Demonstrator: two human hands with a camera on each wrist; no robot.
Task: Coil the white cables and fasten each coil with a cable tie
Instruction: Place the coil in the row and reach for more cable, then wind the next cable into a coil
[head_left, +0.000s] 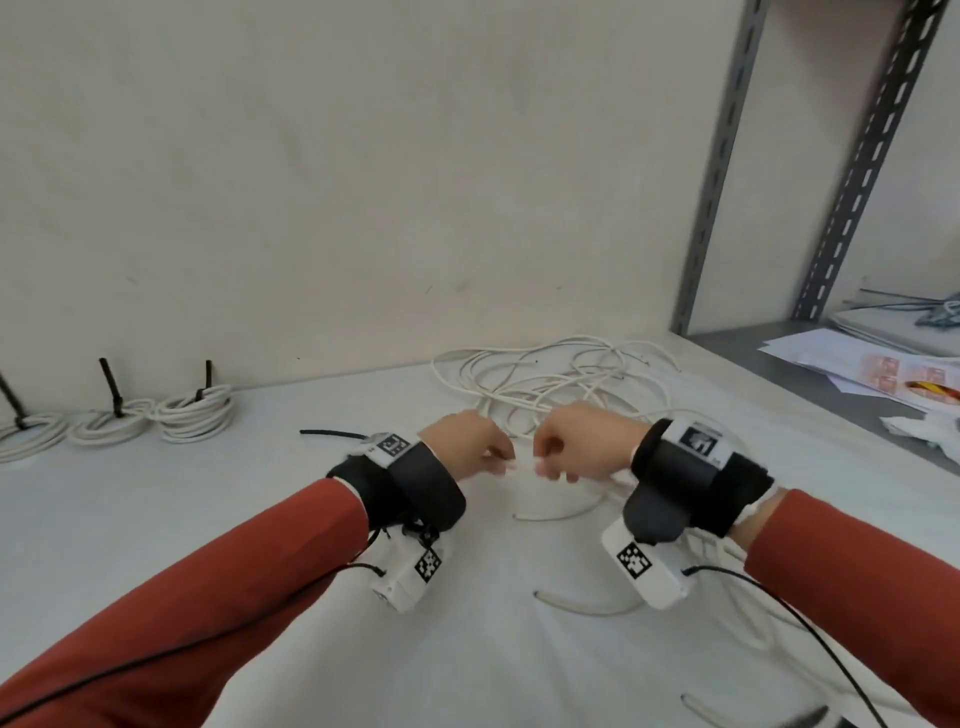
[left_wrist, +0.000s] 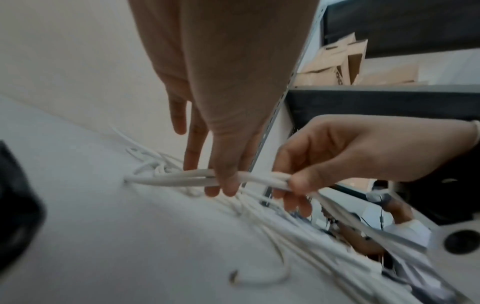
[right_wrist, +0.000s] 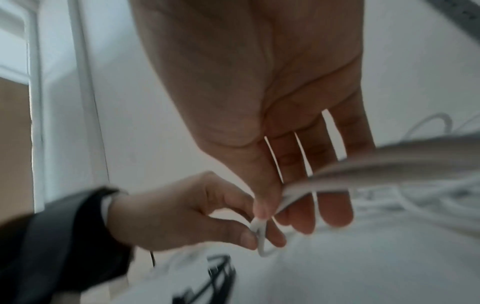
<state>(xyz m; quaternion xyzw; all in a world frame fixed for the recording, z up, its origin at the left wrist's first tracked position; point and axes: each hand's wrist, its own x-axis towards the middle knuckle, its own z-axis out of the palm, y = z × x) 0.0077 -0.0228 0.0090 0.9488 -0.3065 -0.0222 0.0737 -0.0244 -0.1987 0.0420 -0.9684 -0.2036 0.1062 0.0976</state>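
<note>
Both hands meet over the middle of the white table. My left hand (head_left: 475, 449) pinches a bundle of white cable strands (left_wrist: 179, 178) between thumb and fingers, and my right hand (head_left: 574, 449) pinches the same bundle (right_wrist: 262, 226) just to its right. In the left wrist view the strands run level between the two hands, then trail down to the right. A loose tangle of white cable (head_left: 561, 379) lies behind the hands. Loose cable pieces (head_left: 582, 603) lie nearer to me. A black cable tie (head_left: 332, 433) lies left of my left wrist.
Three finished white coils (head_left: 195, 413) with upright black ties sit at the back left against the wall. A grey metal shelf upright (head_left: 722, 171) stands at the right, with papers (head_left: 883, 371) on the shelf beside it.
</note>
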